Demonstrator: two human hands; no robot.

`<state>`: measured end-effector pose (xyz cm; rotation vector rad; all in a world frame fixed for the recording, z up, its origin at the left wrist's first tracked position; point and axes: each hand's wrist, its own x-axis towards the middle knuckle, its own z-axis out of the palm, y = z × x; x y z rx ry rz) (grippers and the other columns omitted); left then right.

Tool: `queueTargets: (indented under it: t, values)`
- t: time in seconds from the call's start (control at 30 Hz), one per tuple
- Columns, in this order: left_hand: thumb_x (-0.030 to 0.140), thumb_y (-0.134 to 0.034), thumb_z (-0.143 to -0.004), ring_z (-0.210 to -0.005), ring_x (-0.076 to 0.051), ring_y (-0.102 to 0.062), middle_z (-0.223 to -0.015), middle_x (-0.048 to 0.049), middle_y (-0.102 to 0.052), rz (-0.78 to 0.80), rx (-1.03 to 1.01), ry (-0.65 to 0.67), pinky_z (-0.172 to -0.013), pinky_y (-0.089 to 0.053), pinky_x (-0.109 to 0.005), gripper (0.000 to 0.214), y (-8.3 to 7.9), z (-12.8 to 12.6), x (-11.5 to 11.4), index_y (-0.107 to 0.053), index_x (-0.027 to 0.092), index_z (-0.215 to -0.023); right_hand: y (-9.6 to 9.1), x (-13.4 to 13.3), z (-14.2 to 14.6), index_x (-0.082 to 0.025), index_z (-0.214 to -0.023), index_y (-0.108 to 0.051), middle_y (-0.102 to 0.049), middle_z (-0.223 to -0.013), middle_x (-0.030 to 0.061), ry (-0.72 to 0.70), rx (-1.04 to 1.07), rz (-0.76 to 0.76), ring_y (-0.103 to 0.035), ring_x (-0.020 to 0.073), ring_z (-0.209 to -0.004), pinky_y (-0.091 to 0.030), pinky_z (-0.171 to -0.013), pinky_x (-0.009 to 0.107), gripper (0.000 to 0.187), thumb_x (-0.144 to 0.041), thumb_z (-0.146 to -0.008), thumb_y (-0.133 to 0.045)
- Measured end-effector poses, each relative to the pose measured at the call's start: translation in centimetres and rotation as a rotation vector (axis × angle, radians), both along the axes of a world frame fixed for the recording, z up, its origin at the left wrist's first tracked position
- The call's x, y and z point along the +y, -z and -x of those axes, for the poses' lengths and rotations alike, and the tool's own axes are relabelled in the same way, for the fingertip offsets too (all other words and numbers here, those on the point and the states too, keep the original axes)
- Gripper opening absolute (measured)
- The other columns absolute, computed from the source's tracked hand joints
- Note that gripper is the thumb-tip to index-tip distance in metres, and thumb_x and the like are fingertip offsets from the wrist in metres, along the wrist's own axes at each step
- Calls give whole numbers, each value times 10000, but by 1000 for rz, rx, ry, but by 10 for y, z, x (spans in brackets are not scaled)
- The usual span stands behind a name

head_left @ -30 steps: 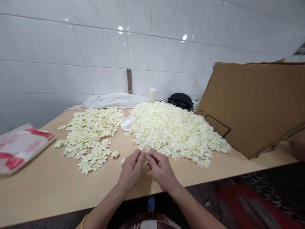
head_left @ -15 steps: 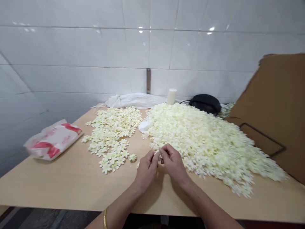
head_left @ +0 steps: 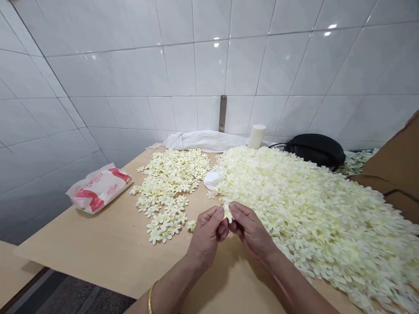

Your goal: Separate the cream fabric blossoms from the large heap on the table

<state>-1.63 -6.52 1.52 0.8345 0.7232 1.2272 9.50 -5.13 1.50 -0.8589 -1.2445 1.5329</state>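
Observation:
Both my hands meet over the wooden table (head_left: 98,244), pinching one small cream-white flower (head_left: 228,213) between their fingertips. My left hand (head_left: 206,233) grips it from the left, and my right hand (head_left: 252,229) grips it from the right. A gold bangle is on my left wrist. Just right of my hands spreads a big heap of the same flowers (head_left: 304,205). A thinner, flatter spread of flowers (head_left: 170,183) lies to the left, its nearest one close to my left hand.
A red-and-white plastic packet (head_left: 98,187) lies at the table's left edge. At the back by the tiled wall are a white bag (head_left: 203,140), a white cylinder (head_left: 256,136) and a black object (head_left: 316,149). Brown cardboard (head_left: 396,170) stands at the far right.
The view has swung left and up, so the cardboard has slid to the right edge. My hands have lifted the flower slightly off the table and hold it more upright.

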Motion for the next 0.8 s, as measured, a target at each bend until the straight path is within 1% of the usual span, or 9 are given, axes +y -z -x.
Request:
queueTargets:
  t: [0.1,0.23,0.3,0.4,0.47,0.53,0.63,0.7,0.8]
  values:
    - [340,-633,-674,-387,-15,-212,-437,64,-281,213,-212,69,-397,-165,-152,354,-5,-5,3,-394,121,-532,-1,2,-9,-153,-592,-324,-284,-491,-49,-49,-3,-48,-239,55,-461,-187,-435,195,433,-503,-782,-495]
    - [258,-472,-782,-356,-31,-194,-430,65,-185,511,-365,308,-360,-136,-143,313,-9,-4,12,-350,132,-522,-3,6,-22,-150,-649,-417,-348,-514,-33,71,-214,-254,-302,70,-463,-264,-457,212,368,-453,-855,-401]
    - [221,-402,-802,-349,-39,-183,-446,61,-165,573,-422,361,-348,-119,-142,301,-9,0,15,-318,140,-525,-6,6,-27,-156,-889,-507,-488,-713,14,127,-283,-375,-407,88,-558,-358,-546,226,269,-393,-874,-381]
    - [200,-391,-785,-343,-42,-185,-455,60,-146,571,-508,400,-344,-121,-138,301,-8,3,14,-267,148,-516,-10,6,-30,-196,-1117,-480,-496,-1037,65,27,-373,-541,-484,117,-757,-400,-705,260,282,-292,-864,-400]
    - [209,-391,-780,-336,-42,-189,-443,60,-155,574,-469,438,-343,-124,-139,304,-7,0,12,-260,149,-512,-11,5,-30,-175,-1001,-537,-522,-957,57,25,-410,-604,-485,124,-765,-393,-710,260,205,-245,-839,-433]
    - [268,-379,-796,-328,-44,-213,-425,56,-200,596,-279,409,-341,-126,-145,313,-6,-4,9,-305,147,-517,-11,5,-29,-154,-841,-544,-524,-782,32,80,-422,-577,-467,116,-682,-383,-643,248,124,-244,-819,-462]
    - [370,-429,-793,-368,-57,-342,-467,22,-384,393,94,106,-357,-208,-161,309,-7,-8,3,-439,133,-594,-9,5,-29,-144,-738,-494,-471,-627,-2,47,-410,-405,-423,100,-582,-345,-545,227,171,-303,-803,-493]
    - [392,-507,-754,-464,-72,-435,-557,-5,-482,176,198,-46,-418,-302,-171,287,-7,-6,1,-516,117,-675,-7,6,-30,-140,-738,-480,-462,-613,-11,-6,-371,-282,-404,89,-556,-327,-518,216,208,-338,-797,-505]
    - [338,-616,-670,-536,-70,-453,-590,-13,-516,43,223,12,-509,-361,-183,260,-5,-1,-2,-586,88,-735,-1,8,-28,-133,-720,-477,-463,-601,-17,-48,-330,-153,-381,76,-536,-314,-511,209,249,-368,-774,-538]
